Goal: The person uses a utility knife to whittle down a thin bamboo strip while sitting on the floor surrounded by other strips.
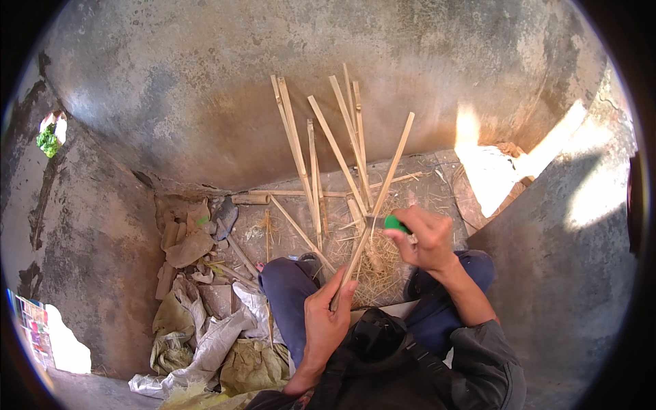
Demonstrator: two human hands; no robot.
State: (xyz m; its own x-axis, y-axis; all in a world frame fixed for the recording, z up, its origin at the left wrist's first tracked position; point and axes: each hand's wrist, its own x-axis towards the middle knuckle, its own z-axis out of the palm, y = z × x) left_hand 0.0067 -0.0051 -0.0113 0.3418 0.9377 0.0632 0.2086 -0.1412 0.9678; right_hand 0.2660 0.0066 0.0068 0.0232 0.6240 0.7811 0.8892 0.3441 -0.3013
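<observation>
Gripping the near end of a long bamboo strip point(374, 205), the left hand point(326, 316) has its fingers wrapped snug around it, and the strip slants up and far toward the wall. The right hand point(425, 239) is closed on a green-handled knife point(394, 223), blade touching the strip about midway. More bamboo slats point(321, 147) lean on the concrete wall point(205, 89) beyond, shavings point(379, 270) between the knees, crumpled sacks point(205, 342) off left.

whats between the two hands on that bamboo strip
In the head view, only a bare stretch of the bamboo strip runs between the left hand and the right hand, over straw-like shavings.
</observation>
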